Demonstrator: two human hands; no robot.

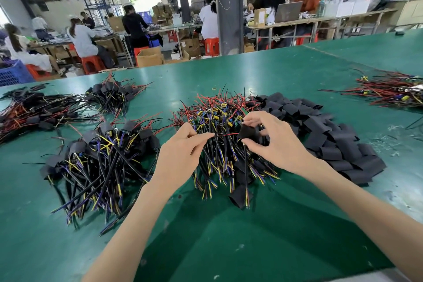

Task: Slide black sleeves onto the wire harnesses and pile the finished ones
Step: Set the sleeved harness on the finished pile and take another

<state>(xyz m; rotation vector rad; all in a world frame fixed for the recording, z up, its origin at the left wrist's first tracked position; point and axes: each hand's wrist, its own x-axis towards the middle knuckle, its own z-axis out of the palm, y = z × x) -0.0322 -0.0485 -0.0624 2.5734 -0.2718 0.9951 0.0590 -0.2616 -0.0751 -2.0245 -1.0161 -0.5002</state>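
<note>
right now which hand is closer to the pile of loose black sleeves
Right. The right hand is at the left edge of the pile of loose black sleeves, pinching a black sleeve. The left hand is farther left, over the harness heap, pinching a wire harness.

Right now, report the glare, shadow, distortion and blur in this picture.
Head view: the wide angle bows the green table; lamp glare lies beyond the wire pile; the forearms throw shadow nearest the camera; left hand, right hand and black sleeve are sharp.

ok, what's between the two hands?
Head view: a red wire, pinched by the left hand, runs to the black sleeve in the right hand, over the harness pile.
</note>
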